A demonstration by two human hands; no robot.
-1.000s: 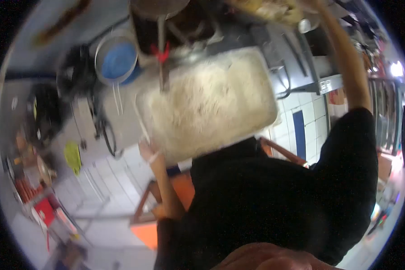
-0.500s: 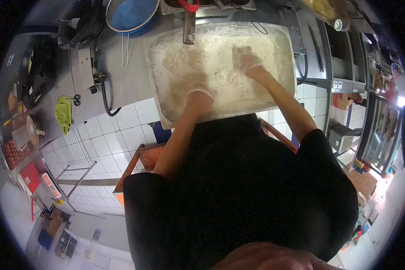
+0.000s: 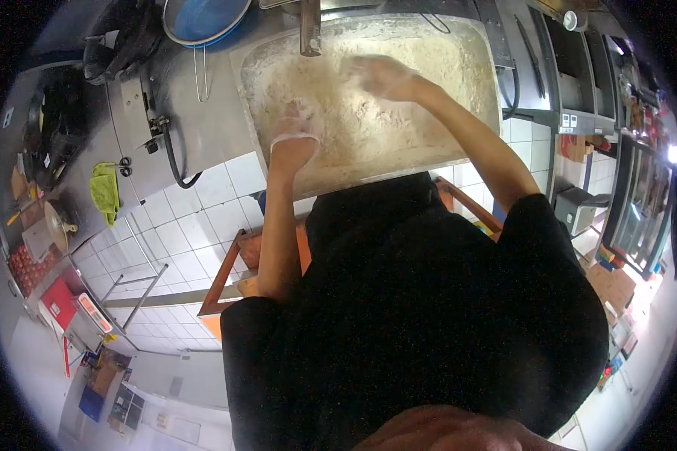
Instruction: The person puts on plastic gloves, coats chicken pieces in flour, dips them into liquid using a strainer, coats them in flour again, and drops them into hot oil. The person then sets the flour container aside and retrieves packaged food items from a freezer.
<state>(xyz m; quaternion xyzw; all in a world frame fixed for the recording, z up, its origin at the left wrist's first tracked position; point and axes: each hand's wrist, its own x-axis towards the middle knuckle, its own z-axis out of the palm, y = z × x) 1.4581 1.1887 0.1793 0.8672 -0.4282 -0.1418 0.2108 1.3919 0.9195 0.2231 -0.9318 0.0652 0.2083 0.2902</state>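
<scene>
- Big shallow tray (image 3: 492, 90) sits at the near edge of the counter (image 3: 214, 124), right in front of the person. Its long axis runs left to right, kinda skewed, with the right end angled a bit farther away.
- Left hand (image 3: 293, 139) is down in the left half of the tray. Fingers are smeared and partly lost in the pale powder (image 3: 444, 71), so can't tell if that grip is clenched or loose.
- Right hand (image 3: 384, 79) is around the middle, toward the far side, fingers pointing left. Blurry too, but the grip looks loosely released, fingers stretched out. Whether it's touching the powder is hard to say.
- Both hands seem to have a thin see-through covering, with a whitish cuff on the left wrist.
- Powder is dry-looking and cream colored, lumpy in spots, smoother toward the right. Tray is rectangular with rounded corners and a dusty rim.
- Worn, dark flat bar (image 3: 310, 30) pokes over the far rim, top cut off.
- Round blue-toned sieve (image 3: 207, 19) at far left, also cropped, thin wire handle (image 3: 201, 79) pointing near.
</scene>
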